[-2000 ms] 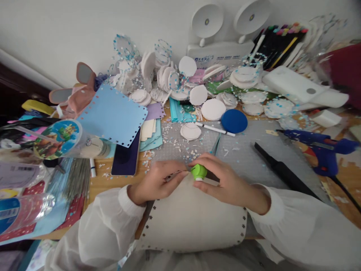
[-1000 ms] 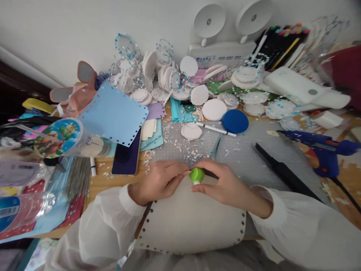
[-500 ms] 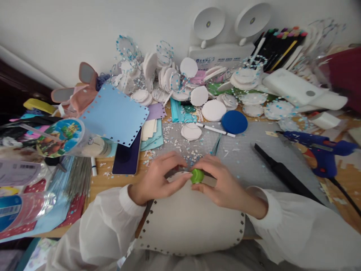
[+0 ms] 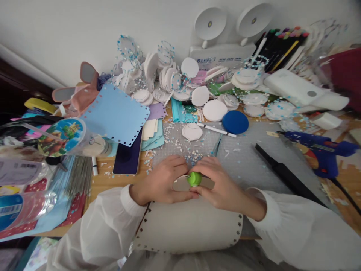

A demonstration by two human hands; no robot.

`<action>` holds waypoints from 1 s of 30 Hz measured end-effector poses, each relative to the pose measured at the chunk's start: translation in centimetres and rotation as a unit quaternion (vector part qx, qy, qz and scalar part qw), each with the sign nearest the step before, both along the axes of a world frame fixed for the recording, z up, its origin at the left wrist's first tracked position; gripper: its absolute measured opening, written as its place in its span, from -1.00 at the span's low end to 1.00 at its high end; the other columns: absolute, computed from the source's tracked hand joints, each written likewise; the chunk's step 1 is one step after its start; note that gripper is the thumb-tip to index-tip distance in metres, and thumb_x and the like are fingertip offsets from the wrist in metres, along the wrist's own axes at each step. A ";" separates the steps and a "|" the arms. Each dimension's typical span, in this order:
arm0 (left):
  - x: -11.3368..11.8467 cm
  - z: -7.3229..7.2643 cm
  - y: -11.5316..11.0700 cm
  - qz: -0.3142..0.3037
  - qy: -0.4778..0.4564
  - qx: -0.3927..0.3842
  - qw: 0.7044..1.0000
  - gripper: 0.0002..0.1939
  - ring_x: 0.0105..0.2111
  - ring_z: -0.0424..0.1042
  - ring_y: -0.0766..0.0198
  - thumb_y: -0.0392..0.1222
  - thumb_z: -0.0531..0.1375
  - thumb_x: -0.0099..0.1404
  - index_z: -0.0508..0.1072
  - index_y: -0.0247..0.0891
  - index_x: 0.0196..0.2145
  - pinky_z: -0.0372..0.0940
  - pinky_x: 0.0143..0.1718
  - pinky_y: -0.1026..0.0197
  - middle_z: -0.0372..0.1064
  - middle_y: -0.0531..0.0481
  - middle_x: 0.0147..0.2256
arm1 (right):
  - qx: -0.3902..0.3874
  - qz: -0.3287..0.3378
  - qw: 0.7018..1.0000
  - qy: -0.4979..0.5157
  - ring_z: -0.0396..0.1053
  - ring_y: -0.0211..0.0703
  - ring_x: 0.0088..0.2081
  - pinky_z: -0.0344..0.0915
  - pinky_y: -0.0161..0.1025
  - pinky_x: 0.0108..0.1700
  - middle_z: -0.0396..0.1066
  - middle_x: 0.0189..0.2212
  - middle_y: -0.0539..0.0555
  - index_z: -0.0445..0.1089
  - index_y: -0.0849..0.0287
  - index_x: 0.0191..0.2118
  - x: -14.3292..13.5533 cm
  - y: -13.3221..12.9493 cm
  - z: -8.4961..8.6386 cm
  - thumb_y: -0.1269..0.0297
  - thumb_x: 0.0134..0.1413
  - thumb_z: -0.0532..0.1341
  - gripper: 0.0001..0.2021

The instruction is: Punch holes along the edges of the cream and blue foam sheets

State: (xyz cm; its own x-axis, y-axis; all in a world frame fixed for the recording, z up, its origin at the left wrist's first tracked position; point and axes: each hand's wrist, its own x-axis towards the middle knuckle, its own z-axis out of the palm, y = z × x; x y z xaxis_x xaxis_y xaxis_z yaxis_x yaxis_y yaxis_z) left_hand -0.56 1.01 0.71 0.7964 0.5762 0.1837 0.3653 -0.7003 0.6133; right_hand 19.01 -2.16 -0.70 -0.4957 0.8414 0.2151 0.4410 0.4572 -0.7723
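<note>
A small green paper punch (image 4: 194,178) sits at the far edge of a cream paper sheet (image 4: 188,227), between my two hands. My right hand (image 4: 224,183) is closed round the punch, thumb below and fingers above. With thumb and curled fingers, my left hand (image 4: 162,180) grips the sheet's far edge just left of the punch. Its thumb tip reaches to the punch's near side. The sheet bends up toward me, and small flower-shaped holes run along its side and near edges. Tiny punched paper bits (image 4: 194,155) lie scattered just beyond my hands.
A grey cutting mat (image 4: 245,158) carries tweezers (image 4: 216,146), a black tool (image 4: 284,177) and a blue glue gun (image 4: 318,146). White paper discs (image 4: 214,110) pile up behind. To the left are a phone (image 4: 126,156), blue punched paper (image 4: 117,114) and a lidded cup (image 4: 63,136).
My left hand has shifted right and its thumb now lies under the punch's near side. The sheet's far edge has folded up, and the punch has tilted and moved slightly left.
</note>
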 end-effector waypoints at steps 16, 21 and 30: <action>0.1 -0.9 0.0 -0.036 -0.076 -0.006 0.996 -0.72 -0.37 0.26 0.21 0.00 0.19 0.22 0.31 -0.30 -0.42 0.19 -0.29 0.15 0.26 -0.05 -0.43 | 0.013 0.006 1.000 0.003 0.31 -0.21 -0.33 -0.01 -0.01 0.13 0.34 -0.44 -0.07 0.32 0.14 -0.31 0.1 0.0 -0.1 0.43 -0.07 0.31 -0.81; 0.0 -0.9 0.1 -0.032 -0.076 -0.007 0.997 -0.71 -0.38 0.26 0.20 0.02 0.19 0.22 0.31 -0.29 -0.41 0.19 -0.30 0.15 0.27 -0.05 -0.43 | 0.015 0.006 1.000 -0.005 0.33 -0.18 -0.33 -0.01 0.06 0.14 0.36 -0.42 -0.05 0.31 0.12 -0.29 0.1 -0.1 -0.1 0.41 -0.05 0.30 -0.82; 0.2 -1.4 -0.2 0.020 -0.104 -0.021 0.994 -0.68 -0.40 0.27 0.21 0.04 0.25 0.16 0.34 -0.29 -0.37 0.21 -0.35 0.17 0.29 -0.03 -0.45 | 0.032 0.003 0.999 -0.017 0.35 -0.17 -0.32 -0.03 0.08 0.16 0.38 -0.42 -0.05 0.33 0.10 -0.25 0.5 0.3 -0.1 0.38 -0.05 0.33 -0.78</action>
